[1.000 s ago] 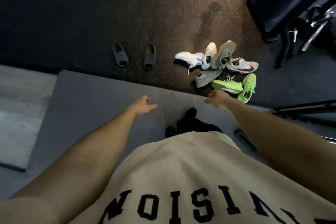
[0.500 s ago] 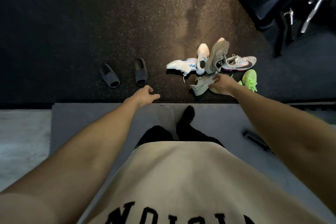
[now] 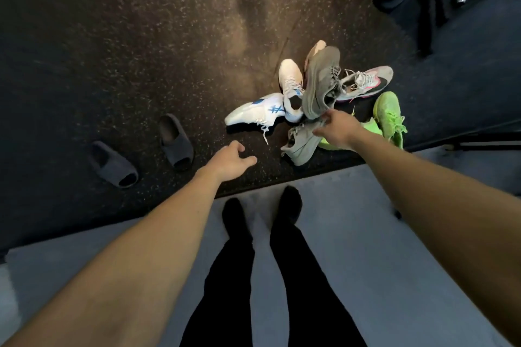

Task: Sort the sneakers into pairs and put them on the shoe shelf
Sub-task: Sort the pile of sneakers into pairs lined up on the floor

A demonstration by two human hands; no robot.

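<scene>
1. 2 floor surfaces: dark speckled rubber floor (image 3: 127,36) ahead, pale grey mat (image 3: 352,234) under my feet in black socks, its edge just short of the shoes.
2. 7 sneakers in 1 heap on the dark floor, right of centre. Tall grey sneaker (image 3: 321,84) stands tilted on top, leaning over the rest; a second grey sneaker (image 3: 300,144) lies on its side nearest the mat.
3. White sneaker with blue stripes (image 3: 253,113) lies at the heap's left; its mate (image 3: 290,84) points away from me, touching it.
4. Grey-pink sneaker (image 3: 363,82) lies behind; 2 neon green sneakers (image 3: 390,115) sit at the right, 1 mostly hidden by my wrist.
5. 2 dark slides (image 3: 143,155) sit well apart from the heap, to the left.
6. My right hand (image 3: 335,129): fingers reach to the tall grey sneaker's heel; grasp or only contact, cannot tell.
7. My left hand (image 3: 229,160): relaxed, fingers loosely spread, holding nothing, above bare floor.
</scene>
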